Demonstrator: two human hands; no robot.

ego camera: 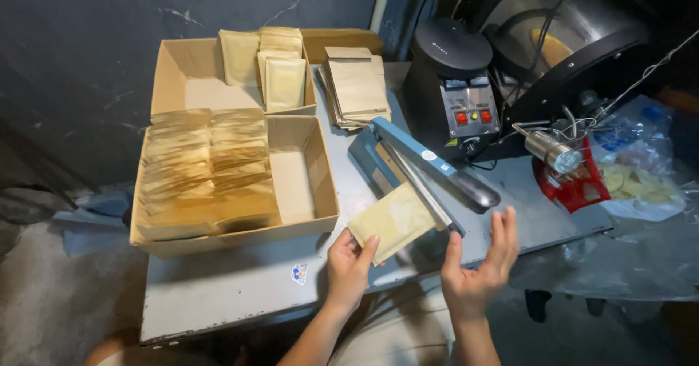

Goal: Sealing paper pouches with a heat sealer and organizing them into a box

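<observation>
The bench [240, 286] is crowded along its far and left sides, and the only bare stretch is the strip by the near edge, where the hands are. A cardboard box [320, 184] packed with rows of tan pouches sits at the left, its front wall close to the near edge; a second box [171, 75] stands behind it at the far left corner. A loose stack of pouches [358, 89] lies toward the far edge, just beside a black machine with red buttons [459, 93]. A blue heat sealer [419, 166] runs diagonally across the middle, its arm raised. The left hand [348, 268] pinches the near left corner of a flat tan pouch [389, 222], thumb on top, its grip closed on that corner. The pouch is tilted, its far edge tucked at the sealer's bar, near the bench's front edge. The right hand [477, 264] hovers just right of it, its grip released, fingers spread and upright, touching nothing. The pouch looks smooth, sealed flat and pale.
</observation>
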